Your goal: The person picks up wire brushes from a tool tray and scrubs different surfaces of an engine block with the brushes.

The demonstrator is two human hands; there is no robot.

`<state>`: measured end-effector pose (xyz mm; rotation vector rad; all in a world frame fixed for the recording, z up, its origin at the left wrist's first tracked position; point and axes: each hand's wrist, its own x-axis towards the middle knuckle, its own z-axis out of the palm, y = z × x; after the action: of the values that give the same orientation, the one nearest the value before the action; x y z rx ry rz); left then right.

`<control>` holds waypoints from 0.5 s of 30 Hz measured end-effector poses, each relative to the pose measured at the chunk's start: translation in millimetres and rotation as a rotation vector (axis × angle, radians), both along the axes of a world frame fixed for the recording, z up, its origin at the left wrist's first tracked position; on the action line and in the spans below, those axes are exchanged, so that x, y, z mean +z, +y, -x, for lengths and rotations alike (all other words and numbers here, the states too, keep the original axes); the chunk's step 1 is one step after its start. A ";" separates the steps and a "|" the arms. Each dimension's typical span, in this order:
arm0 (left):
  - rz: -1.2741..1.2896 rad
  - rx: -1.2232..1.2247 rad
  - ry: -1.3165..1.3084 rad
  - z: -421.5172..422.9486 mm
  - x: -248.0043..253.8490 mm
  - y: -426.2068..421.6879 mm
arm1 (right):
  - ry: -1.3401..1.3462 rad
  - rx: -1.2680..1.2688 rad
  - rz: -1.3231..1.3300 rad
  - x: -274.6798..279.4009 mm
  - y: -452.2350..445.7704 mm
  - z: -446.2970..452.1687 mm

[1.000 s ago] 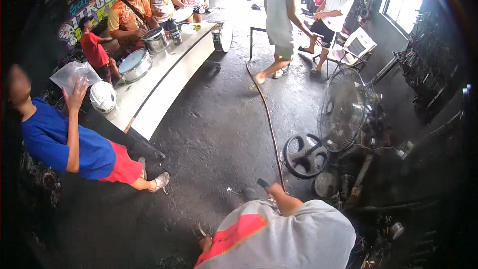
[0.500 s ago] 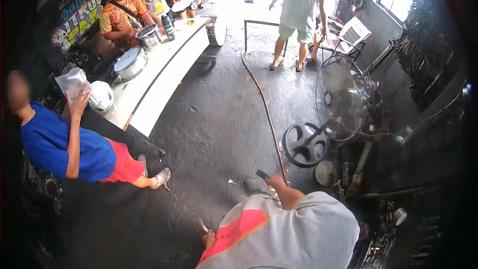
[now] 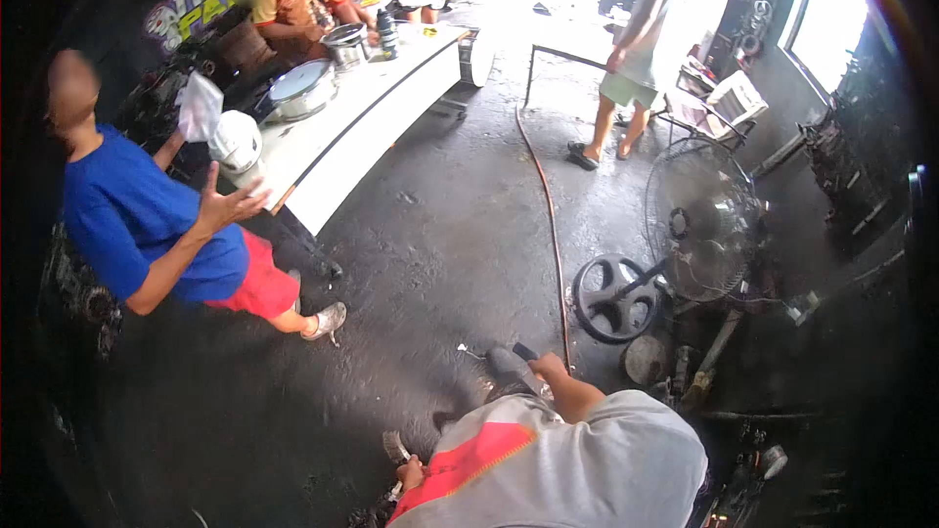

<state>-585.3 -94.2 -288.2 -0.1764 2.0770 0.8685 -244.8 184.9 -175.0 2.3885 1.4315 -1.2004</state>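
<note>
My left hand is low beside my shirt's red panel, closed around a paintbrush with pale bristles pointing up and away from me. Ahead of my body, my right hand grips a dark, flat, rectangular object whose kind I cannot make out. That object is next to my dark shoe. My grey shirt covers the lower middle of the view.
A person in blue stands at left by a long white table bearing drums. Several people stand behind it. On the right are a pedestal fan, its round base and a hose.
The view has shifted, moving the room rightward. The person in blue has lowered one hand from the plastic bag. The person in the pale top has turned and stepped. My hands keep their holds.
</note>
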 end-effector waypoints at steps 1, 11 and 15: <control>0.004 0.070 -0.084 0.3 -0.6 -4.0 | 0.005 0.027 -0.028 -14.7 0.0 -0.1; 0.066 -0.095 0.049 -36.1 165.9 7.9 | 0.134 0.299 0.059 15.9 -1.5 60.2; 0.054 -0.088 0.115 -33.1 158.5 16.2 | 0.096 0.453 -0.093 0.3 12.0 95.4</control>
<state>-552.2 -78.0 -129.7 -0.0650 2.1997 0.7862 -340.2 197.0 -174.7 1.9187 1.9576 -1.1568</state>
